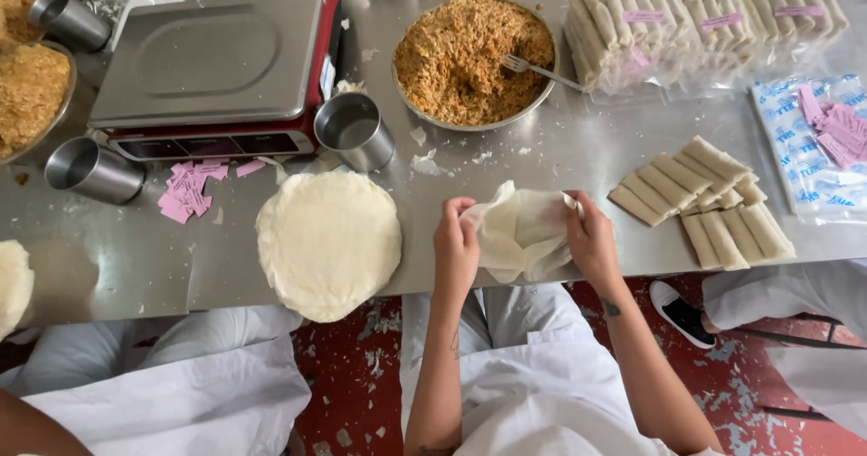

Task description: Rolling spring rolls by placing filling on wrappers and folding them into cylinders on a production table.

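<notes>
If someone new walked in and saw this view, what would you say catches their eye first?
Probably the left hand and right hand pulling apart a thin, pale, crumpled wrapper sheet at the steel table's near edge. Next, the round steel bowl of orange-brown shredded filling at top centre, fork in it, and the round stack of white wrappers left of the hands.

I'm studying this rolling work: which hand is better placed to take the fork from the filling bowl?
Probably the right hand: the fork handle points toward its side. Both hands hold the wrapper.
</notes>
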